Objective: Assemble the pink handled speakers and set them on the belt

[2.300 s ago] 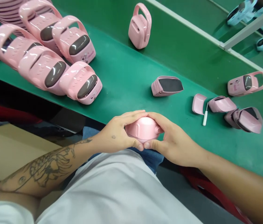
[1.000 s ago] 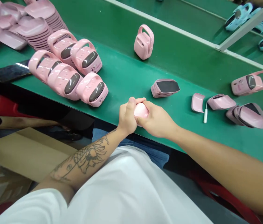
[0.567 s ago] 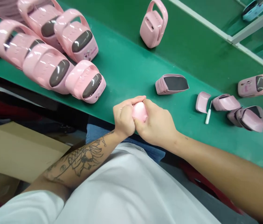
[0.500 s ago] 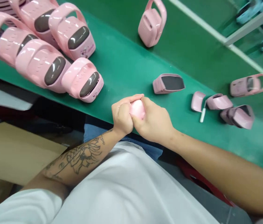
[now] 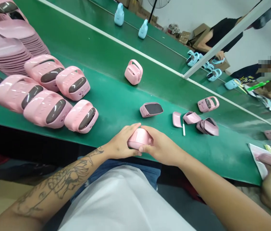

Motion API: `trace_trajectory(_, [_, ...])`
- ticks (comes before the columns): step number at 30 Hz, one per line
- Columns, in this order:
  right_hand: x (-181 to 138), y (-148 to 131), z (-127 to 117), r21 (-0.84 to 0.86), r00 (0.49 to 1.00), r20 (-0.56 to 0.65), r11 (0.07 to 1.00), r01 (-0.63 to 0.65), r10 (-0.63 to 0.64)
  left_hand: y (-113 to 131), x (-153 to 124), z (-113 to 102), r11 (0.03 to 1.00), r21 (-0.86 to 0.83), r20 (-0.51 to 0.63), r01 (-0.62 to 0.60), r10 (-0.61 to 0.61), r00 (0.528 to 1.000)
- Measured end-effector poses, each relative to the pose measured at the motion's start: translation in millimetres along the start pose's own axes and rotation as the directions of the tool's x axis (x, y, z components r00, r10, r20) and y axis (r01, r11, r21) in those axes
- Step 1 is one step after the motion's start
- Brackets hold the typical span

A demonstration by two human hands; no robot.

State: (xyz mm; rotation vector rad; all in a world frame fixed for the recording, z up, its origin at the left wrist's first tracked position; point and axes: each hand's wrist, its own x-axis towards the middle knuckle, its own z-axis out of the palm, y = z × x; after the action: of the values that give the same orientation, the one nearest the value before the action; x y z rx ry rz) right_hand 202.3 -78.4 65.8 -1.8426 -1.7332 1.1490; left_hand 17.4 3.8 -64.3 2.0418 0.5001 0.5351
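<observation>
Together around pink casing (image 5: 138, 138): left hand (image 5: 119, 144), right hand (image 5: 165, 147)

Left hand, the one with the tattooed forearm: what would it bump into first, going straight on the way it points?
Probably the right hand, facing the left hand across the pink case they hold together; exact depth is hard to judge.

Single view from my head, facing forward and down, close above my shirt (image 5: 123, 202), my left hand (image 5: 119, 145) and right hand (image 5: 164, 146) near, just below mid-frame, bench (image 5: 116, 106) slanting down rightward, sight reaching past the rail (image 5: 111, 38) to a distant co-worker (image 5: 224, 30), upper right
</observation>
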Motion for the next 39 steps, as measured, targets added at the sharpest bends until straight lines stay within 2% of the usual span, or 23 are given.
trace_trajectory(6, [-11.8,16.3,-2.8,0.079,0.999,-0.001,0.995,-0.054,0.054,19.1,12.7,2.7,0.996,0.02,0.037,-0.083,0.082,0.996])
trace_trajectory(11, [-32.3,33.1,-4.9,0.147,0.998,-0.009,0.987,-0.058,0.06,41.6,20.0,18.4,0.983,0.112,0.021,-0.145,0.143,0.989])
trace_trajectory(14, [-42.6,42.1,2.5,0.174,0.997,-0.07,0.985,0.023,-0.011,58.3,22.9,25.0,0.975,0.191,-0.005,-0.115,0.118,0.993])
trace_trajectory(17, [-45.4,51.2,8.4,0.2,0.989,-0.134,0.975,0.092,-0.066,65.9,28.3,21.8,0.963,0.241,0.039,-0.124,0.118,0.992])
trace_trajectory(21, [-44.4,62.1,7.7,0.282,0.988,-0.151,0.956,0.078,-0.036,68.1,37.2,14.6,0.959,0.236,0.098,-0.154,0.134,0.986])
trace_trajectory(24, [-45.9,67.8,6.0,0.325,0.987,-0.16,0.944,0.058,-0.006,73.4,39.5,16.2,0.962,0.254,0.097,-0.102,0.08,0.992])
trace_trajectory(27, [-45.9,70.7,6.0,0.283,0.982,-0.187,0.956,0.082,-0.029,79.4,38.2,20.2,0.971,0.236,0.089,-0.042,0.022,0.996])
trace_trajectory(31, [-36.5,70.8,3.7,0.228,0.979,-0.192,0.967,0.11,-0.066,78.6,39.9,18.7,0.985,0.165,0.06,0.055,-0.066,0.996])
trace_trajectory(35, [-26.6,66.1,-3.3,0.241,0.983,-0.175,0.965,0.102,-0.06,65.0,42.7,5.1,0.985,0.071,0.068,0.159,-0.164,0.984])
trace_trajectory(37, [-25.3,64.4,-5.0,0.248,0.986,-0.162,0.965,0.084,-0.045,54.7,42.0,-2.5,0.994,0.038,0.108,0.101,-0.104,0.989])
trace_trajectory(39, [-25.2,64.2,-2.3,0.261,0.975,-0.221,0.964,0.052,0.008,45.4,40.0,-6.0,0.999,0.049,0.113,-0.01,0.004,0.994])
